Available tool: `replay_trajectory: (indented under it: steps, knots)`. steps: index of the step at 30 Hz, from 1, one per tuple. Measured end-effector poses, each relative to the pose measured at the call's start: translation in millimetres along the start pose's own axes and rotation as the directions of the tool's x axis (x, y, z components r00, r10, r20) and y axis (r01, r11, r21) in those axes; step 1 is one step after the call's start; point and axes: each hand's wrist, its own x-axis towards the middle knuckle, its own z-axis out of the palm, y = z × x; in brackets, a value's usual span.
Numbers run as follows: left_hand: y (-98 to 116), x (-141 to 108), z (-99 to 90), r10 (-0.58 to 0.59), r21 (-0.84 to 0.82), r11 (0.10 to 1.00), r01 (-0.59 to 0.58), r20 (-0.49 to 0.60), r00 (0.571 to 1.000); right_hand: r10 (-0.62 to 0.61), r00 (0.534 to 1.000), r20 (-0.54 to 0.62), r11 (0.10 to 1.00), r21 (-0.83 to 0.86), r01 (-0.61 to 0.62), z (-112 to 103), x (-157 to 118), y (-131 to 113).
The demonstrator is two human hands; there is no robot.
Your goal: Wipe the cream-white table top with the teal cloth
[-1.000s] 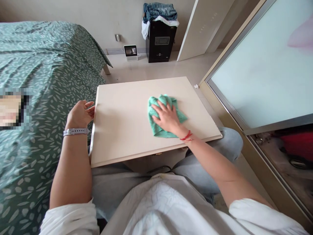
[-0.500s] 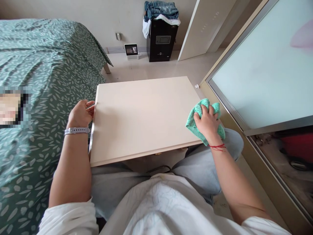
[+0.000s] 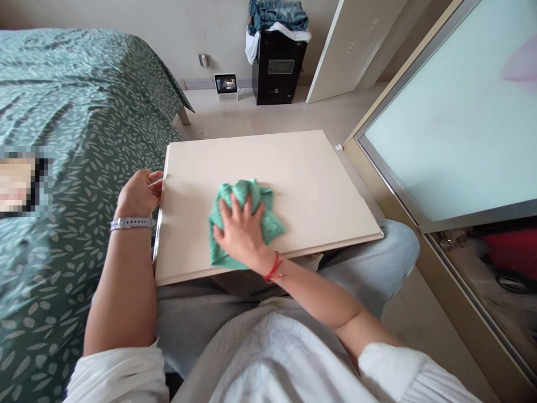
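A cream rectangular board (image 3: 302, 179) with a smooth flat top lies level over my knees. My right hand (image 3: 242, 226) presses a crumpled green cloth (image 3: 274, 224) onto the left half of that surface, its fingers spread and dug into the fabric. At the board's left edge, my left hand (image 3: 140, 193) grips the side with bent fingers; the fingertips are partly hidden by the edge. What supports the board underneath is out of sight.
A bed with a green leaf-patterned cover (image 3: 84, 112) stands close on my left. To the right runs a sliding frosted-glass door (image 3: 461, 123). A black cabinet (image 3: 279, 84) topped with folded jeans (image 3: 277, 15) and a small screen (image 3: 226, 84) stand by the wall.
My right hand has swept the green cloth from the board's right edge leftward across the surface. The left hand and the board have stayed in place.
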Motion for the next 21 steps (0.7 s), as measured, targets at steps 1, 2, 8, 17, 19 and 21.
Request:
replay_trajectory:
  steps: [1,2,8,17,19,21]
  knots:
    - [0,-3,0.2,0.006,0.0,1.0,-0.006,-0.002,1.0,-0.072,0.997,0.018,0.997,0.004,0.072,4,0,-20]
    - [1,-5,0.3,0.008,0.002,1.0,-0.008,-0.005,1.0,-0.137,0.99,0.025,0.991,0.006,0.137,9,-1,-38]
    - [4,-10,-2.8,-0.016,0.006,1.0,0.016,0.027,1.0,-0.368,0.929,0.02,0.929,-0.042,0.369,28,-10,-100]
    - [2,0,-5.8,-0.016,0.003,1.0,0.016,0.032,0.999,-0.455,0.888,0.065,0.89,0.056,0.452,14,-11,-57]
    - [1,5,-4.5,-0.005,0.002,1.0,0.005,0.017,1.0,-0.39,0.919,0.064,0.92,0.073,0.385,7,-17,-29]
    - [-1,9,-2.9,0.002,0.005,1.0,-0.002,0.003,1.0,-0.287,0.956,0.058,0.957,0.064,0.283,-1,-27,3]
